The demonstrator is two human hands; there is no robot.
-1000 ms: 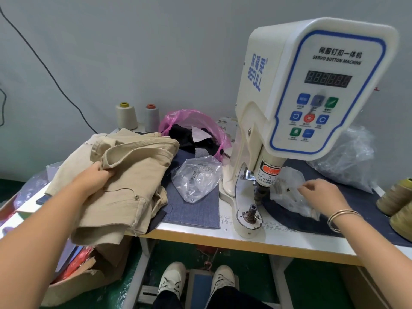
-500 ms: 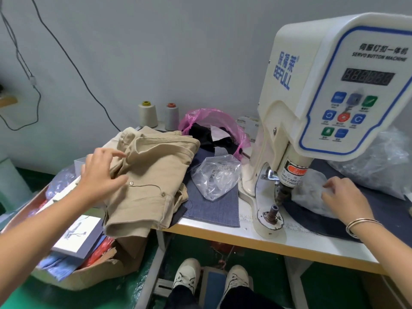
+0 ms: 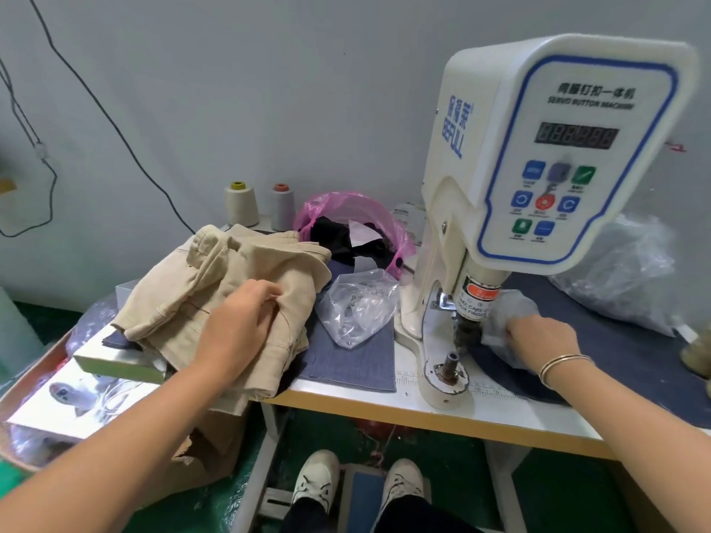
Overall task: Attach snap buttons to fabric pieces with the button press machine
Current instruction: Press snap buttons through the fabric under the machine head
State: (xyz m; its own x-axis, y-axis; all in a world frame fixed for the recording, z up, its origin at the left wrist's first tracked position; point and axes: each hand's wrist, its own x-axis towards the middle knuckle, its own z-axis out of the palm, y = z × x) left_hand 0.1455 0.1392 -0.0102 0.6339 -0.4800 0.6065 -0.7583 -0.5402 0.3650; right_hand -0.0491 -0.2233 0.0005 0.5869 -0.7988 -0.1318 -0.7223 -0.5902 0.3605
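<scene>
A white button press machine (image 3: 538, 167) stands at the right of the table, its lower die post (image 3: 450, 363) bare. A stack of beige fabric pieces (image 3: 215, 286) lies at the table's left end. My left hand (image 3: 242, 325) rests on top of the stack, fingers curled and pinching a fold of the beige cloth. My right hand (image 3: 538, 340) is just right of the press head, fingers inside a small clear plastic bag (image 3: 511, 309) lying on dark blue cloth (image 3: 615, 352). Whether that hand holds a button is hidden.
Another clear bag of snap parts (image 3: 358, 305) lies on a blue-grey fabric piece (image 3: 354, 359). A pink bag (image 3: 346, 213), two thread cones (image 3: 240, 201) and a large clear bag (image 3: 623, 278) sit behind. A box of papers (image 3: 77, 394) is at the left. My feet flank the pedal (image 3: 365, 490).
My left hand has moved right from the stack's left edge onto its top and pinched a fold. My right hand stays at the small bag, reaching deeper into it.
</scene>
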